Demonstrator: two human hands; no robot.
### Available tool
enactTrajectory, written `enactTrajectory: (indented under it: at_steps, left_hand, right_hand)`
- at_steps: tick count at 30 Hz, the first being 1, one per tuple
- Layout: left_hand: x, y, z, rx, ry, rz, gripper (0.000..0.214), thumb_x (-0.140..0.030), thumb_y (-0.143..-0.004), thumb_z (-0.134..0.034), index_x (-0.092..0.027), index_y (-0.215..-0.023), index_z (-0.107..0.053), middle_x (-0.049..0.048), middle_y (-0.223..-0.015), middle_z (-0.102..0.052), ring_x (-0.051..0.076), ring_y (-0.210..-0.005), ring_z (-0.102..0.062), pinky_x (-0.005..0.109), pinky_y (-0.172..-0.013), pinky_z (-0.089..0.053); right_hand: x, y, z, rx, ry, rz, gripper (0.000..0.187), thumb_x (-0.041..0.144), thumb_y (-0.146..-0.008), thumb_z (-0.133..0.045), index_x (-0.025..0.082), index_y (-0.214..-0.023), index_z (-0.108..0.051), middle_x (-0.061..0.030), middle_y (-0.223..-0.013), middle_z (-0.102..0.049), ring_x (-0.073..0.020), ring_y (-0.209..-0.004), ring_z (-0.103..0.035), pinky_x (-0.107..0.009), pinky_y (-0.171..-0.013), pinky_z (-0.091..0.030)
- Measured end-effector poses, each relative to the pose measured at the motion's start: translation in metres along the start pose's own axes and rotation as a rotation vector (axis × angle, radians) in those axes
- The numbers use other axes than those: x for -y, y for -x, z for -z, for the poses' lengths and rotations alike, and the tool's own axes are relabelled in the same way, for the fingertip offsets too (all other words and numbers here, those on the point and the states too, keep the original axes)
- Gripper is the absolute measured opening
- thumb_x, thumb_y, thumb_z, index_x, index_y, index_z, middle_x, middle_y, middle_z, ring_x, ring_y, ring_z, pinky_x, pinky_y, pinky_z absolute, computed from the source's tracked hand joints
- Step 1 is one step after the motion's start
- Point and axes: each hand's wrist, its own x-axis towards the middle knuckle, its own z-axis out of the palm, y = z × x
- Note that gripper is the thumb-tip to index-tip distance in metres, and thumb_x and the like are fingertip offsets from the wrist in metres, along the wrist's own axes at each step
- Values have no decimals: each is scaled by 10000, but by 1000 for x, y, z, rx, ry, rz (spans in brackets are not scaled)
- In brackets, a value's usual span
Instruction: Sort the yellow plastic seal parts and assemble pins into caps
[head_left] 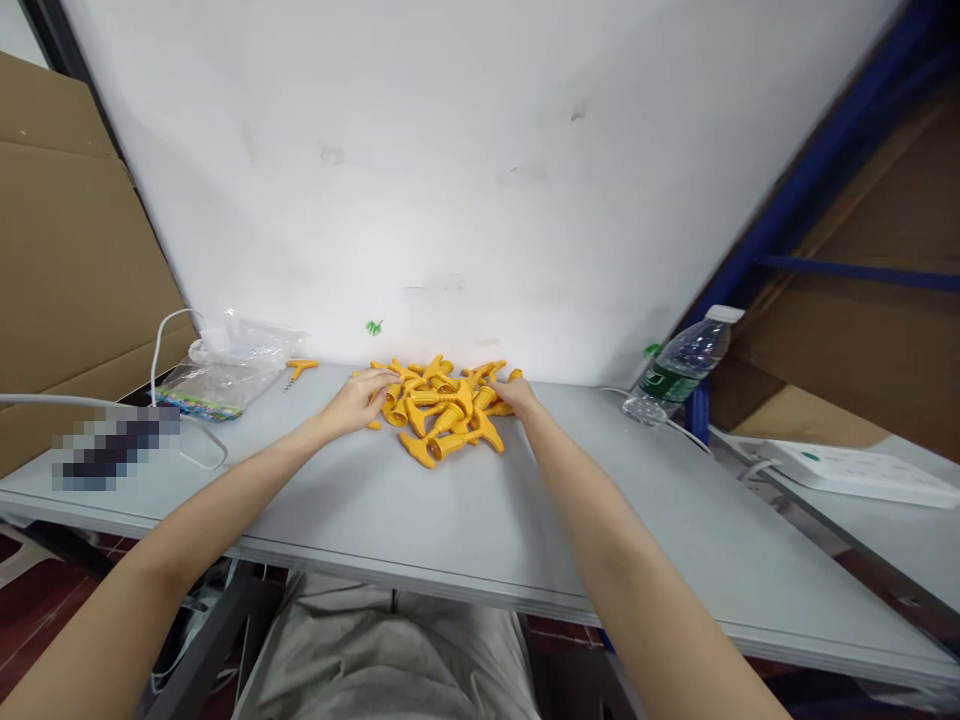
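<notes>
A heap of yellow plastic T-handled corkscrew pieces [450,408] lies on the grey table against the white panel; some are T-shaped handles, others hollow tubes. My left hand [362,398] rests at the heap's left edge, fingers stretched out and curved over the outer pieces. At the right edge, my right hand [516,393] touches the pieces with its thumb reaching inward; its other fingers are partly hidden. Neither hand visibly grips a piece. One yellow T-handled corkscrew [301,368] with a metal spiral lies apart to the left.
Clear plastic bags [232,365] and a white cable [154,350] lie at the left, near a blurred-out dark item [112,450]. A water bottle [682,367] leans at the right by a blue frame post [699,400]. Farther right is a white power strip [855,470]. Cardboard [67,250] stands left.
</notes>
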Motion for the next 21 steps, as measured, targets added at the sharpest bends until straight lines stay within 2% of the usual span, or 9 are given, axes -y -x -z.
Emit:
enactTrajectory:
  at_steps: [2, 4, 7, 9, 12, 14, 17, 18, 21]
  left_hand:
    - [0, -1, 1, -4, 6, 0, 339, -135, -889, -416, -190, -1107, -670, 75, -1155, -694, 175, -1118, -628, 369, -1009, -502]
    - [0, -2, 2, -13, 10, -2, 338, -137, -888, -420, -194, -1109, -668, 73, -1157, -693, 175, -1113, -628, 373, -1008, -502]
    - [-1, -1, 0, -28, 7, 1, 332, -140, -891, -414, -196, -1107, -660, 75, -1151, -692, 174, -1099, -631, 379, -1009, -500]
    - [-2, -1, -1, -43, -11, 9, 341, -138, -892, -406, -191, -1130, -644, 81, -1165, -682, 178, -1115, -621, 386, -1026, -486]
    - [-7, -5, -1, -80, -66, 48, 398, -146, -894, -405, -197, -1247, -581, 98, -1284, -613, 198, -1223, -554, 411, -1080, -437]
    - [-11, -11, 1, -107, -109, 85, 450, -180, -902, -428, -222, -1343, -507, 110, -1392, -524, 221, -1310, -481, 435, -1102, -408]
    - [-17, -25, 7, -149, -170, 123, 547, -263, -904, -499, -270, -1441, -396, 121, -1497, -394, 274, -1373, -408, 474, -1094, -399]
    - [-20, -30, 8, -156, -188, 128, 566, -285, -905, -514, -281, -1454, -379, 123, -1506, -375, 288, -1371, -408, 479, -1084, -405]
    - [-25, -38, 12, -130, -225, 145, 477, -278, -937, -464, -289, -1414, -447, 117, -1408, -477, 273, -1265, -517, 427, -1016, -464]
  right_hand:
    - [6, 5, 2, 13, 55, -88, 432, 518, -700, -695, 174, -942, -595, -141, -980, -696, -300, -996, -634, -433, -882, -460]
    - [14, 10, 7, 24, 84, -154, 350, 473, -742, -652, 182, -924, -588, -125, -1006, -696, -309, -1039, -627, -466, -945, -410]
    - [27, 22, 16, -13, 83, -152, 192, 362, -801, -575, 194, -894, -578, -93, -950, -706, -283, -1019, -640, -459, -972, -369]
    - [36, 31, 25, -98, 79, -98, 181, 327, -821, -545, 191, -937, -573, -98, -965, -706, -278, -1005, -640, -450, -959, -362]
    - [52, 47, 40, -232, 82, 69, 238, 311, -852, -499, 173, -1035, -564, -116, -1000, -705, -290, -997, -632, -462, -942, -343]
    - [64, 60, 49, -247, 64, 238, 283, 335, -871, -479, 165, -1080, -563, -120, -996, -710, -304, -1005, -624, -474, -940, -328]
    - [84, 82, 55, -154, 44, 572, 300, 365, -885, -482, 187, -1104, -583, -106, -1025, -714, -302, -1026, -619, -466, -937, -327]
    - [90, 90, 55, -107, 57, 643, 287, 368, -885, -490, 197, -1091, -595, -97, -1025, -715, -297, -1019, -623, -461, -937, -330]
    - [106, 110, 54, 67, 76, 735, 252, 361, -887, -513, 221, -1071, -613, -59, -986, -728, -273, -944, -648, -450, -942, -340]
